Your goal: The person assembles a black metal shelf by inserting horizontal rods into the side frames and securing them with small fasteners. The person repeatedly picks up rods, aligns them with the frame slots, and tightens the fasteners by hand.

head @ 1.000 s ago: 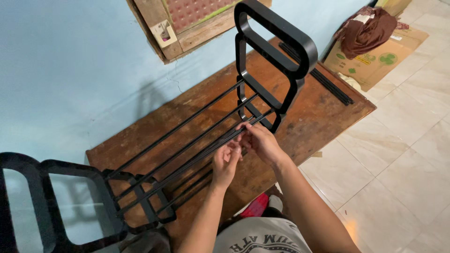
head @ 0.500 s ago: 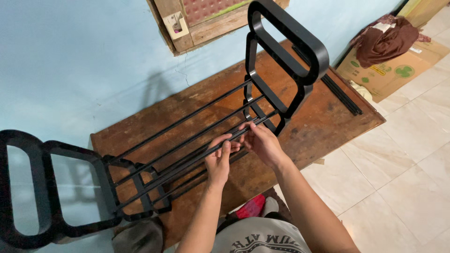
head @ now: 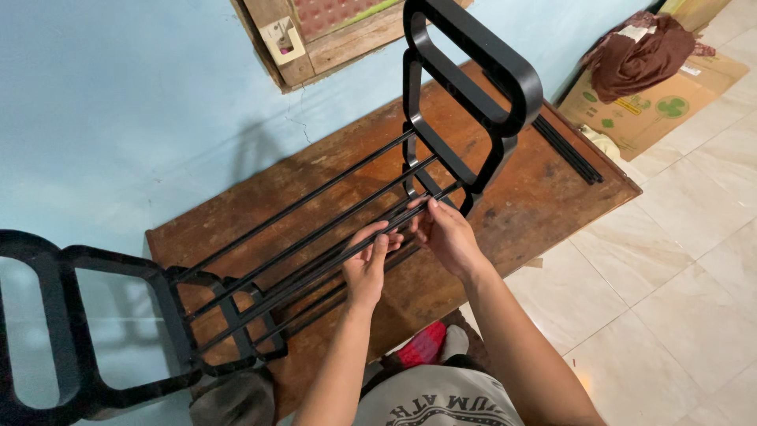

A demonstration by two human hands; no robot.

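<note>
At far left, a black end frame [head: 75, 331] of a rack stands upright against the pale blue wall [head: 118, 102], its lower edge just beside the left end of the wooden tabletop [head: 544, 197]. From it, several thin black rods [head: 315, 229] run rightward and away across the tabletop to a second black end frame [head: 473, 102], which stands tilted at the far right. Near the middle, the left hand [head: 369, 264] has its grip closed around the nearest rods, fingers curled over them. Just to its right, the right hand [head: 445, 233] pinches the same rods close to where they meet the second frame; its grip is closed on them too. Further right, loose black rods [head: 568, 150] lie on the tabletop edge. Beyond, on the tiled floor [head: 670, 276], a flattened cardboard box [head: 654, 106] carries a brown cloth [head: 639, 55].
</note>
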